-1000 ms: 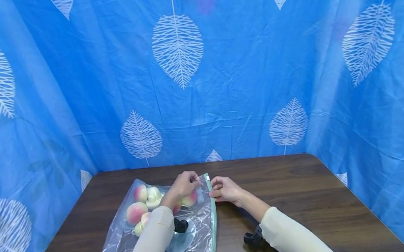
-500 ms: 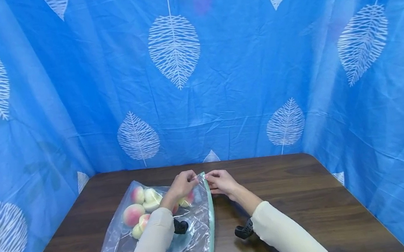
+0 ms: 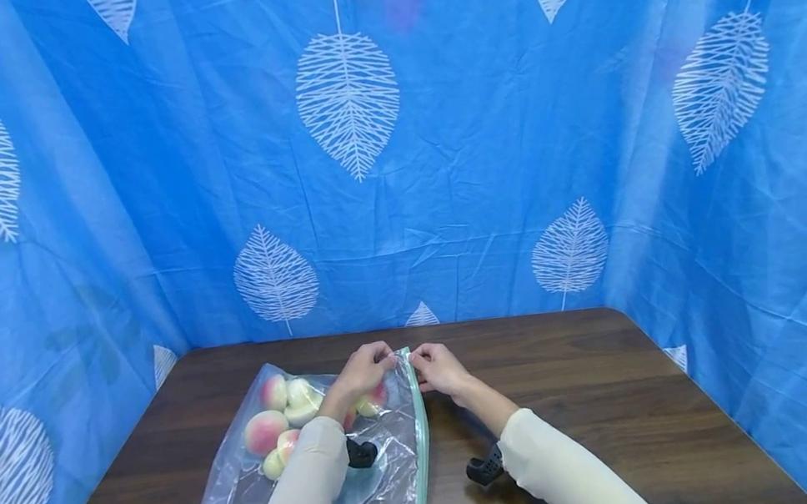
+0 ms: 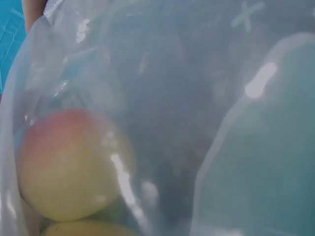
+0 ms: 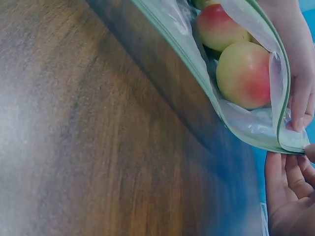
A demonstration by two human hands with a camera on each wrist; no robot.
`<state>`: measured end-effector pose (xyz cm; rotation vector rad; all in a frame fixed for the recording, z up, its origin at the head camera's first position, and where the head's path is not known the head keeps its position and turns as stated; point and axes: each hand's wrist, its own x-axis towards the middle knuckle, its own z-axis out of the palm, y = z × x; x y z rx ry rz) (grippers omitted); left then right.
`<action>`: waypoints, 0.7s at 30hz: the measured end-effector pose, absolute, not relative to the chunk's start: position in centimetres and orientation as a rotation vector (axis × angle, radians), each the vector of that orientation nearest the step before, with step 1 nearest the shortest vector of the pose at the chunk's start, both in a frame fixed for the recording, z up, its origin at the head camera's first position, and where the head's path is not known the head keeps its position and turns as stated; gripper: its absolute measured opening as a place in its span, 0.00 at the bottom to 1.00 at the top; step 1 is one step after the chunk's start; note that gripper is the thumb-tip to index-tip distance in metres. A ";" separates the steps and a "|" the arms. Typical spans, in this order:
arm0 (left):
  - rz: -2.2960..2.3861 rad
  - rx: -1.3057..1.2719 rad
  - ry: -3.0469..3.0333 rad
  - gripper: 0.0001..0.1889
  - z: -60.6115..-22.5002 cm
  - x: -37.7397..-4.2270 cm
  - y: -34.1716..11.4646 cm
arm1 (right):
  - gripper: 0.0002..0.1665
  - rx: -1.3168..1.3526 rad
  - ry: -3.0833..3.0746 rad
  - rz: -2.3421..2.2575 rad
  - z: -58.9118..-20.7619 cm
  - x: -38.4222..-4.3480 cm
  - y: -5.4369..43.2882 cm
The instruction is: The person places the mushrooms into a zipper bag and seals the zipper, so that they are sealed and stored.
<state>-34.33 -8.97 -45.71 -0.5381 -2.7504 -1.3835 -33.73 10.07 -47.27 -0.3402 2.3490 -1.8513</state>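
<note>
Lying flat at 7 o'clock on the surface (image 3: 578,382): bag (image 3: 399,463), thin, limp, slippery, lumpy with peaches (image 3: 265,430). Both left hand (image 3: 365,368) and right hand (image 3: 439,368) pinching its far zip corner with curled fingers (image 5: 298,105). Best taken by that stiffer zip strip, contents likely to roll and sag.

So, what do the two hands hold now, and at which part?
Both the left hand and the right hand pinch the clear zip bag of peaches at the far end of its green zip edge.
</note>
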 end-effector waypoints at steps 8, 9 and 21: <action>-1.399 -0.533 -2.750 0.09 -45.6 -34.3 -8.8 | 0.15 -0.366 2.358 -1.816 -47.6 -33.5 10.1; -1.400 -0.532 -2.751 0.09 -45.6 -34.3 -8.8 | 0.15 -0.364 2.360 -1.816 -47.6 -33.4 10.1; -1.341 -0.530 -2.713 0.08 -45.7 -34.4 -8.9 | 0.14 -0.377 2.367 -1.777 -47.7 -33.0 10.4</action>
